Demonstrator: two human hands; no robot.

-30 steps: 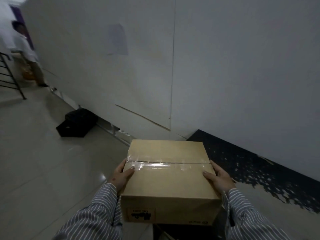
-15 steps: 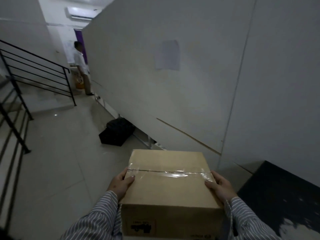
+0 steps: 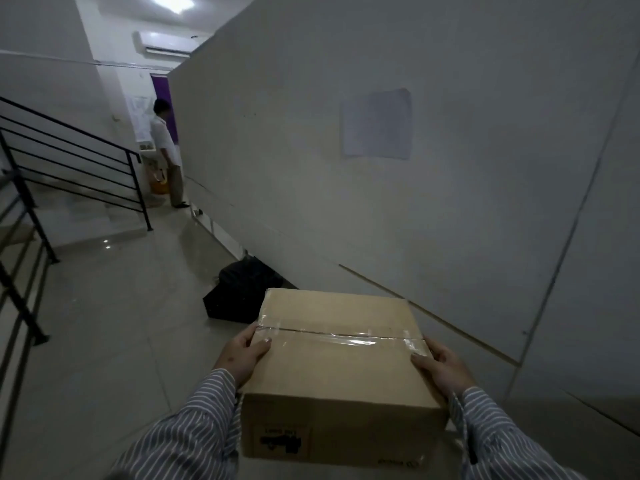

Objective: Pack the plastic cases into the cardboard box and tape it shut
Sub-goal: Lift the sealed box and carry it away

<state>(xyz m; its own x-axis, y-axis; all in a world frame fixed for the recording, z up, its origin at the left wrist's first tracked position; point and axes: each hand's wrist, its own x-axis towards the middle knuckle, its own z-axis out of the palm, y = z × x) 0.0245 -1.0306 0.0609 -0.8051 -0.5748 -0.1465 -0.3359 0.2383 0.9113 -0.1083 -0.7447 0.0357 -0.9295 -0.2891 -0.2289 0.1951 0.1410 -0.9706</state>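
Cardboard box (image 3: 341, 372) at lower centre of frame, carried off floor, flaps closed, clear tape (image 3: 341, 336) across top seam. Left hand (image 3: 242, 355) grips left side, right hand (image 3: 441, 367) grips right side; thumbs on top, other fingers curled out of sight. Judgement: rigid, moderately heavy with cases; tape slick, so hold bare cardboard. Black bag (image 3: 244, 294) beyond, on floor (image 3: 104, 341).

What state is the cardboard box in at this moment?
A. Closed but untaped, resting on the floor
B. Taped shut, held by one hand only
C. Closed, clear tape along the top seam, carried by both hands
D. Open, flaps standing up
C: the cardboard box has clear tape along its closed top seam, and the left hand and right hand grip its opposite sides.
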